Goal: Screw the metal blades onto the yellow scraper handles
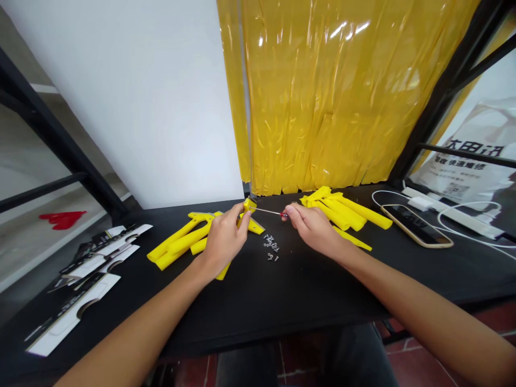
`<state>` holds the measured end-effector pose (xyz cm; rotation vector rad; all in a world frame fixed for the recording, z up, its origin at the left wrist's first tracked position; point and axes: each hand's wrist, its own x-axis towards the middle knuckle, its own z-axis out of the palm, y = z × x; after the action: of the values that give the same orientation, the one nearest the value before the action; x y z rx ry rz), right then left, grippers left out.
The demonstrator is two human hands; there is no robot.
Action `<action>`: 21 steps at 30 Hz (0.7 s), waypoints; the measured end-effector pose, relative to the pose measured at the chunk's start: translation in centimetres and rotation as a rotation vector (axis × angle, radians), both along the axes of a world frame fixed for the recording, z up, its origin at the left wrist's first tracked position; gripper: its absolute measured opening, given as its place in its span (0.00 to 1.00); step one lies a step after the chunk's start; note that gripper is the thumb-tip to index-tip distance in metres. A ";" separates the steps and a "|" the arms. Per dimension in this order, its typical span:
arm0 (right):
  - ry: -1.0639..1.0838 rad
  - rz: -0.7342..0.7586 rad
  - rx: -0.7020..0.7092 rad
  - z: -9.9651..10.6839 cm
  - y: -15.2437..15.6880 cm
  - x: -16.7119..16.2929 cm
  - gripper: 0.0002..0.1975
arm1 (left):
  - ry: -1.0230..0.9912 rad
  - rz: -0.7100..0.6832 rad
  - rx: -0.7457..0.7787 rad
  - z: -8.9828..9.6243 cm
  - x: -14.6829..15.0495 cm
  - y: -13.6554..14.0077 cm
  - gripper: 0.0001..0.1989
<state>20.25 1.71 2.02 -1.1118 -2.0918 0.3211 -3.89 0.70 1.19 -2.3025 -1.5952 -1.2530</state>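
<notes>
My left hand (226, 235) is closed on a yellow plastic scraper (250, 205), holding its head between thumb and fingers. In my right hand (308, 223) is a screwdriver (266, 211) with a red handle end and a thin metal shaft. The shaft points left, and its tip meets the scraper head at the fingertips; the exact contact is too small to make out. Below, between the hands, lies a loose cluster of small metal screws and nuts (271, 244). Several more yellow scrapers (181, 239) lie beside and partly behind my left hand.
Another pile of yellow handles (346, 209) lies behind my right hand. To the right are a phone (417, 226), white cables and a power strip (455, 212). Printed cardboard pieces (76, 312) are on the left of the black table (250, 317). A yellow plastic curtain (322, 97) hangs behind.
</notes>
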 end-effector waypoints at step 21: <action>0.227 0.160 -0.106 -1.6 1.6 0.2 0.13 | -0.066 0.038 0.094 -0.1 0.2 -0.1 0.11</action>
<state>20.40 3.26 0.45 -0.9226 -1.9824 0.6129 -3.65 0.64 1.08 -2.1874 -1.5564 -1.3777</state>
